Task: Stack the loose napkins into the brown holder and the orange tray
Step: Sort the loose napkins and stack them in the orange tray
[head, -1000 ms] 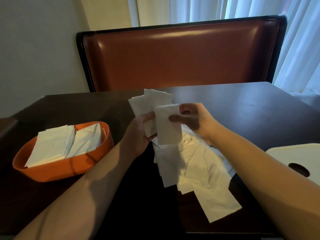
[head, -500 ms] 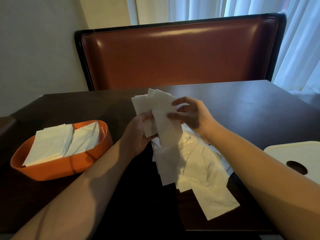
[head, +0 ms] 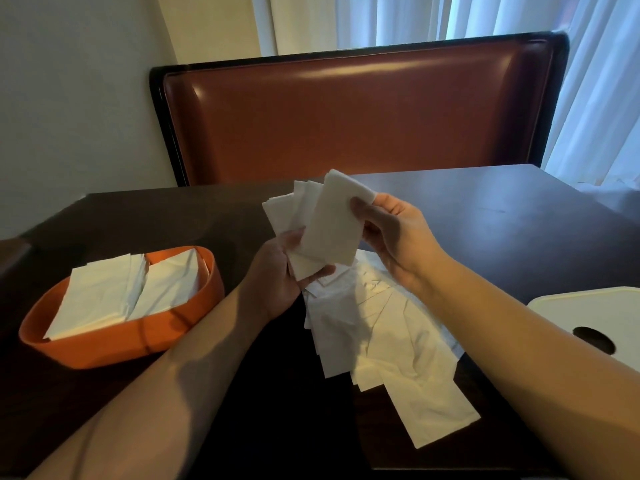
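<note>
Above the table's middle, my left hand (head: 282,275) grips the lower end of a fanned bunch of white napkins (head: 298,211). My right hand (head: 391,233) pinches the upper right edge of the front napkin (head: 332,223), which lies against that bunch. Below both hands a loose pile of napkins (head: 388,337) spreads over the dark table toward the front right. The orange tray (head: 114,344) sits at the left and holds two rows of stacked napkins (head: 100,296). No brown holder is in view.
A white lid-like object with a dark oval hole (head: 595,320) lies at the table's right edge. A brown padded seat back (head: 346,116) rises behind the table, with curtains (head: 588,81) at the right and a wall at the left.
My right hand has lifted the front napkin higher and laid it against the bunch in my left hand. Its grip has shifted to the napkin's upper right edge.
</note>
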Tool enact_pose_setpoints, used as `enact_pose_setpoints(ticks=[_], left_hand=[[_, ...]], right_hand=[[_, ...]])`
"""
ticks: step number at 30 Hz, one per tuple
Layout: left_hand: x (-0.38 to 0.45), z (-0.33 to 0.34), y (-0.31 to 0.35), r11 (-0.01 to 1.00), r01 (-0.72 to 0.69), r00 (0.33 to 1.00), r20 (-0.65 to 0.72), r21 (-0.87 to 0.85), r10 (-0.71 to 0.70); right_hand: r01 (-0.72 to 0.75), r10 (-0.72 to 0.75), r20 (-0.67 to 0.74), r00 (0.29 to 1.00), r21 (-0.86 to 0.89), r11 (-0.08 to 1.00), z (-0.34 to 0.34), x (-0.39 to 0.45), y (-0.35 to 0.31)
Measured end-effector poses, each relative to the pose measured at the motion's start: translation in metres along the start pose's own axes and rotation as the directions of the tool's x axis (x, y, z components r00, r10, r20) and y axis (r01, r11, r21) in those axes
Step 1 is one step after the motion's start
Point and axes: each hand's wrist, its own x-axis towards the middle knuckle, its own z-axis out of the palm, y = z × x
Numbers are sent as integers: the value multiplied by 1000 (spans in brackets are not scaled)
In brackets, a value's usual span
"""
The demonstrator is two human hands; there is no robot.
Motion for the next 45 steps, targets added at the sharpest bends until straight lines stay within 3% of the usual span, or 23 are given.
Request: enact_pose_setpoints(ticks=[4,9,11,14,16,22,28,32,37,42,45], left_hand=[[-6,-1,-2,987,-1,988,151,162,-24],[-5,4,3,985,166,971,185,-51,-154],[-2,3,3,984,166,977,144,-65,-155],[0,0,3,984,140,989,58,-111,-134],[0,0,4,985,120,993,35,-127,-116],[-7,5,5,987,159,975,160,-22,-154],[0,2,-3,974,221,940,277,-46,-200],[-1,5,-3,979,202,953,240,-37,-187],[0,3,-3,982,178,965,207,-67,-161],[0,0,-1,983,176,965,206,-53,-162],[0,0,-3,972,221,936,297,-79,-189]], right_hand=[[-1,2,-81,997,18,1000,4,3,12],[70,-82,-196,977,-67,995,-3,1,5],[57,-64,-158,985,-47,997,-4,-1,-4],[-68,58,125,990,80,994,-1,-5,-15],[-69,57,197,979,54,996,2,-7,-13],[108,-115,-13,993,-255,961,7,1,10],[151,-180,-76,981,-287,946,10,0,13],[139,-185,-109,977,-341,930,10,1,15],[199,-251,-102,963,-364,910,11,0,6],[65,-41,128,991,-189,980,5,-4,-5],[102,-82,89,993,-247,964,5,-5,-6]])
